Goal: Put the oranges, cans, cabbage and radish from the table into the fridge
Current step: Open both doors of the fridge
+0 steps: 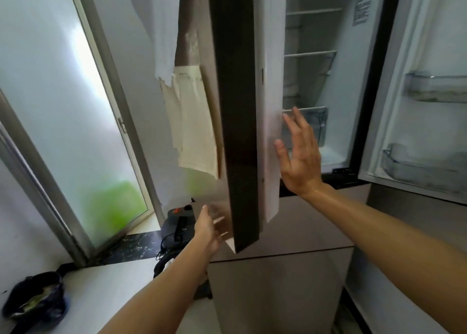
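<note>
Two bare hands are raised at the fridge (316, 85), and neither holds anything. The left hand (208, 228) has its fingers stretched out fairly straight, blurred, against the outer face of the left door (235, 106) near that door's bottom corner. The door stands open and is seen edge-on, between the two hands. The right hand (299, 156) is held flat with fingers spread wide, palm towards the door's pale inner side; whether it touches cannot be told. Just beyond its fingertips sits a clear drawer (316, 123), with wire shelves higher up. Well to the right of that hand the right door (394, 136) hangs open, carrying clear bins (434, 88). Below and left of the left hand, a dark bag (38, 293) with something pale green inside lies on the white tabletop (113, 283); what it holds cannot be made out.
</note>
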The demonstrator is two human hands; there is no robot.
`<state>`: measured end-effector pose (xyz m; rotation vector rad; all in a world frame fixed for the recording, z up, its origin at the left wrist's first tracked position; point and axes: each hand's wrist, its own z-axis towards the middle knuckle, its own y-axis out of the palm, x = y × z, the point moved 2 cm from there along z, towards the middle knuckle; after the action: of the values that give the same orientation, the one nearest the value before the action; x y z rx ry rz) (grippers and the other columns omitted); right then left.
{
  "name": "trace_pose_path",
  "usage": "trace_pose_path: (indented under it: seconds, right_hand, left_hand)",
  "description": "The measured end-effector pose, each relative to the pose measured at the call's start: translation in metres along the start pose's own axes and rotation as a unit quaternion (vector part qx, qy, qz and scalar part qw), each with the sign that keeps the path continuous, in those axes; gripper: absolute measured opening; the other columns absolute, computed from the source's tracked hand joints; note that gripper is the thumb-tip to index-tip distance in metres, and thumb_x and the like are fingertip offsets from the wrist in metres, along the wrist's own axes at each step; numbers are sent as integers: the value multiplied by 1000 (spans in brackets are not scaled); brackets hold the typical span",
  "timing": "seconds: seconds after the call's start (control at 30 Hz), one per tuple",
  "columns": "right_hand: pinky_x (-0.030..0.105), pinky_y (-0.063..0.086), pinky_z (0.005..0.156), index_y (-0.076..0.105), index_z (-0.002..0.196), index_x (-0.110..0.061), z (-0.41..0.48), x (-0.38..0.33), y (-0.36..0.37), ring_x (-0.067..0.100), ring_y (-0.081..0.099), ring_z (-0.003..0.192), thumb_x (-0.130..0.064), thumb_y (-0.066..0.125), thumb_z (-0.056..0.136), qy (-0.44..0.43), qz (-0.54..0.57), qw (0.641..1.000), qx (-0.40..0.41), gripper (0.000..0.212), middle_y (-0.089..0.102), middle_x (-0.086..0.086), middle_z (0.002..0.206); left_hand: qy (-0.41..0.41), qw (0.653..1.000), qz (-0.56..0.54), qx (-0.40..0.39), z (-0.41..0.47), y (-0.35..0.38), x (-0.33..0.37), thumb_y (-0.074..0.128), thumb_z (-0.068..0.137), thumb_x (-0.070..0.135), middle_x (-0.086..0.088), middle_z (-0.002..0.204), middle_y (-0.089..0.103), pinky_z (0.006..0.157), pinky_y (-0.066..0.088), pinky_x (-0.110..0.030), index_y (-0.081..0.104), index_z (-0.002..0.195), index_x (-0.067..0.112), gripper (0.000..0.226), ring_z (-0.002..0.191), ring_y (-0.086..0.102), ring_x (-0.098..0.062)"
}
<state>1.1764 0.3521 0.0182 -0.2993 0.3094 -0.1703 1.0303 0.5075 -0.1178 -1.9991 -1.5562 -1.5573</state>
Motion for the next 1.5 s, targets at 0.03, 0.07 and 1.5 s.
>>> trace_pose_path:
  seconds: [0.03, 0.07, 1.5]
  right_hand:
    - [33, 27, 110, 37, 145, -14, -4, 3, 0, 21, 31, 139, -38, 37, 99, 25, 0, 1000, -14, 52, 32, 9, 154]
    - [35, 31, 109, 41, 143, -14, -7, 5, 0, 22, 35, 136, -40, 35, 99, 47, 3, 998, -30, 51, 36, 9, 151]
    - [43, 22, 118, 42, 136, -32, -88, -121, 152, 24, 9, 148, -51, 24, 97, -64, -30, 928, -367, 47, 34, 6, 150]
  left_hand:
    - [10, 1000, 3, 3, -7, -9, 3, 41, 99, 45, 0, 57, 54, 42, 43, -25, 58, 76, 16, 41, 44, 51, -12]
    - [16, 1000, 4, 5, -15, -16, 6, 45, 98, 43, 3, 51, 49, 40, 41, -23, 55, 69, 17, 40, 40, 47, -11]
    - [451, 662, 524, 289, -86, -138, 166, 39, 98, 45, -13, 138, 40, 92, 45, -43, 8, 152, 13, 70, 119, 48, -30]
